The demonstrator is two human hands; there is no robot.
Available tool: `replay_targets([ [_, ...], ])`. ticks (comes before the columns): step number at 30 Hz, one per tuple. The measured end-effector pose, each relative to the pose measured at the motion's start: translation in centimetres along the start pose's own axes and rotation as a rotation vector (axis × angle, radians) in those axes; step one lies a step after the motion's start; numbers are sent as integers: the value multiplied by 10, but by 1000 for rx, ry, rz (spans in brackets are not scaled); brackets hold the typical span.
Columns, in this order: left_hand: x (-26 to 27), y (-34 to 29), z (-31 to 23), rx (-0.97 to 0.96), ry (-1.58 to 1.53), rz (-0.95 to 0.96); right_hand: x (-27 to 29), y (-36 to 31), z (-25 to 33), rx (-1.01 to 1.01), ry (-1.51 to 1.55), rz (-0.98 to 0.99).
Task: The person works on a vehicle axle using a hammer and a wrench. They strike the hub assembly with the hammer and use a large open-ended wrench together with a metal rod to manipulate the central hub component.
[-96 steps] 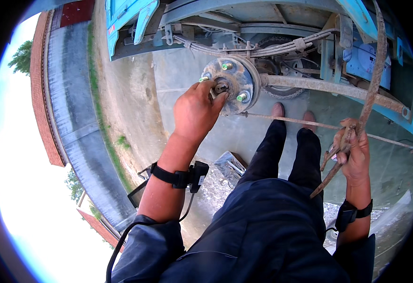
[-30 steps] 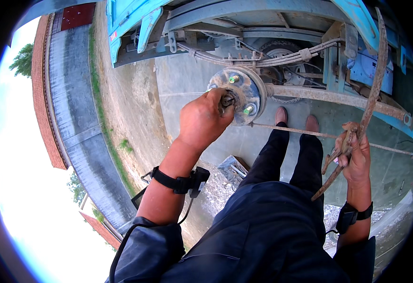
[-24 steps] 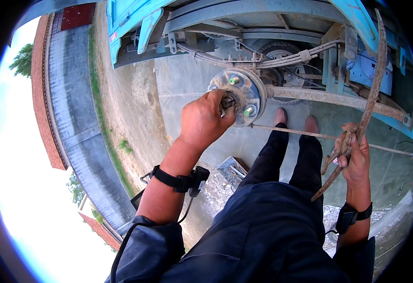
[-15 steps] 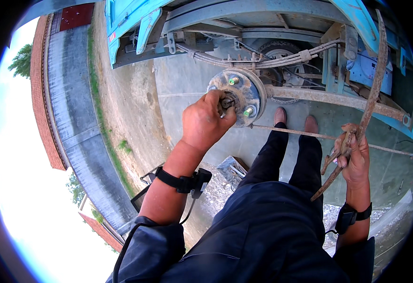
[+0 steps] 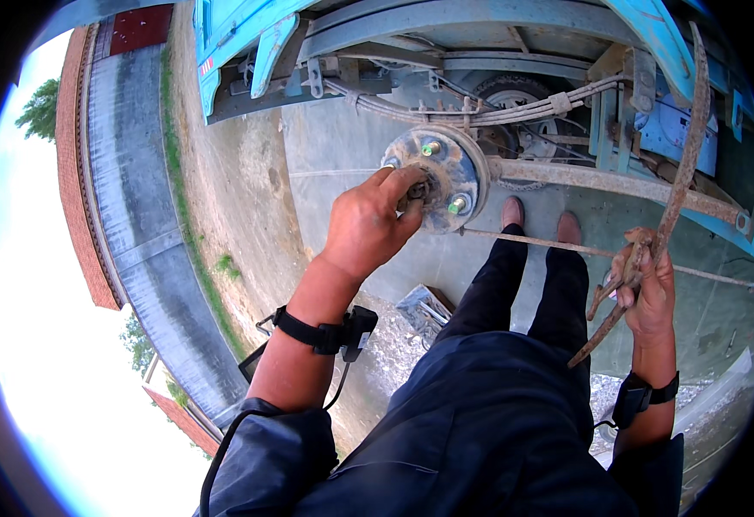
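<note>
At the centre of a rusty wheel hub point(image 5: 463, 177) with several bright studs, my left hand point(image 5: 364, 224) has its thumb and fingers curled round a dark, greasy round part point(image 5: 418, 185). The fingers partly hide that part, so its exact kind is unclear. My right hand point(image 5: 648, 297), off to the right, is closed on a long, rusty, slightly curved bar point(image 5: 685, 146), held roughly upright. A smaller rusty tool with thin legs point(image 5: 631, 263), perhaps pliers, is held in the same grip, crossing the bar.
A rusty axle beam point(image 5: 610, 178) runs right from the hub below leaf springs point(image 5: 515, 114) and a blue vehicle frame point(image 5: 661, 43). Another wheel point(image 5: 515, 90) stands farther under it. A tray of metal tools point(image 5: 426, 312) lies on the floor by my legs. A thin rod point(image 5: 549, 244) crosses below the axle.
My left hand has shifted slightly left, and its fingers have turned a little at the hub's centre. My right hand keeps the bar and smaller tool in the same place.
</note>
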State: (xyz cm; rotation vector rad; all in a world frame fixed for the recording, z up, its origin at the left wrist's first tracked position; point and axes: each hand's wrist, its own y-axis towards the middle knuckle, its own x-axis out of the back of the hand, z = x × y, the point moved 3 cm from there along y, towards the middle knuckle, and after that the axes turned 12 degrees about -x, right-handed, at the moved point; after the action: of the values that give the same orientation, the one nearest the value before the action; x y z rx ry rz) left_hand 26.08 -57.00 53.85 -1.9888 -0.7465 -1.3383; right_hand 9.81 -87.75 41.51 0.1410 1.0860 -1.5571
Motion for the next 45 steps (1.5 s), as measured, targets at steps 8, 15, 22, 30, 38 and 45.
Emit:
replay_targets([
  [8,2,6,0,-18,81,63,1,0,0,7,6,-12],
  [15,-1,2,-1,-37,121,6,1,-1,0,10,3,-9],
  [22,0,2,0,-44,121,-34,0,-1,1,-2,-1,-11],
  [30,5,-13,4,170,-153,-213,3,-2,1,-10,8,1],
  [38,-25,-87,6,749,-1083,-322,-6,-2,8,-38,-57,-11],
  [45,-84,-140,10,874,-1521,-368,-38,-5,7,-106,-231,43],
])
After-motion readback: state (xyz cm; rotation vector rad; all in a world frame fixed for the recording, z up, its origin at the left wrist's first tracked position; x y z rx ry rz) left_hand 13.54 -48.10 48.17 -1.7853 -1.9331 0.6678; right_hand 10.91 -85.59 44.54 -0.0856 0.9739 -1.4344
